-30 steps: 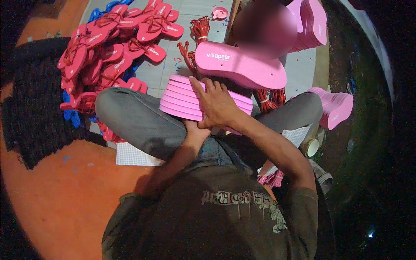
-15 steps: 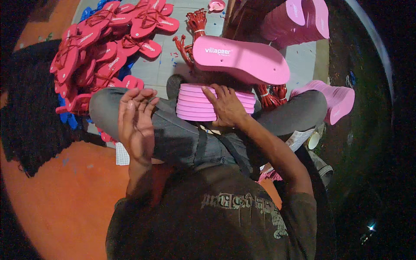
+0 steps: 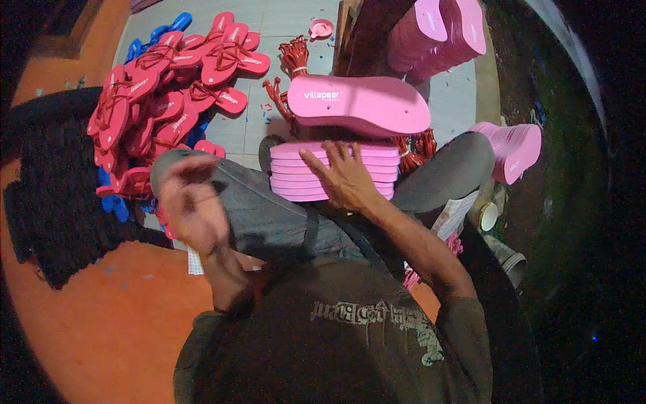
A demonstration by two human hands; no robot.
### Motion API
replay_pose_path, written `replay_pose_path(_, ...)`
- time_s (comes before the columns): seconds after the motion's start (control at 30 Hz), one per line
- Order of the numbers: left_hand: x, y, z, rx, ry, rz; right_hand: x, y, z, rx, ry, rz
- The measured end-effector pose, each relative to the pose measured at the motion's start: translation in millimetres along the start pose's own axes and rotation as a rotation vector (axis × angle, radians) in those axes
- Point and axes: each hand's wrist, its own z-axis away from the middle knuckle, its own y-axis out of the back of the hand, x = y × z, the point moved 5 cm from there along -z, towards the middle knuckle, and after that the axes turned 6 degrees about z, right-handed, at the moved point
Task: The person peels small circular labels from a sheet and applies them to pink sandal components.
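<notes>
A stack of pink flip-flop soles [image 3: 309, 183] stands across my lap, their edges facing me. My right hand [image 3: 346, 182] lies on it with fingers spread, the fingertips reaching onto the top sole and the palm against the near edges. My left hand [image 3: 195, 209] is raised above my left knee, palm turned up. Its fingers are loosely bent, blurred by motion, and nothing shows in them. Just beyond the stack, a larger pile of pink soles [image 3: 377, 104] has a pale print and strap holes on its top sole.
Finished red flip-flops [image 3: 158, 101] lie heaped at the left, with some blue ones [image 3: 178, 21] behind. Bundles of red straps [image 3: 294, 57] flank the sole pile. More pink soles stand at the far right [image 3: 464, 30] and beside my right knee [image 3: 518, 151]. A small pink dish [image 3: 321, 28] sits at the back.
My left hand has swung down and a little left, and its fingers have bent more. My right hand stays on the sole stack, shifted slightly. The whole view has tilted a little.
</notes>
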Motion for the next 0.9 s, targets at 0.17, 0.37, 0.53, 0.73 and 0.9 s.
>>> replay_pose_path(0.17, 45.7, 9.5, -2.2, -0.123, -0.222, 0.023, -2.8, 92.9, 5.5, 0.134, -0.004, -0.359)
replay_pose_path(0.37, 10.5, -63.2, 4.2, -0.723, -0.110, -0.629, -11.3, 93.7, 21.7, 0.363, 0.124, -0.761)
replay_pose_path(0.53, -24.7, -97.1, 13.5, -1.041, 0.086, -0.967, -14.2, 18.4, 27.7, 0.280, -0.065, -0.815)
replay_pose_path(0.73, -64.3, -87.4, 22.7, -0.985, 0.073, -0.931, -4.4, -21.3, 28.0, 0.356, -0.113, -0.904)
replay_pose_path(0.9, -34.1, -98.1, 13.3, -0.891, -0.167, -1.007, -4.0, -23.7, 29.7, 0.398, -0.104, -0.860)
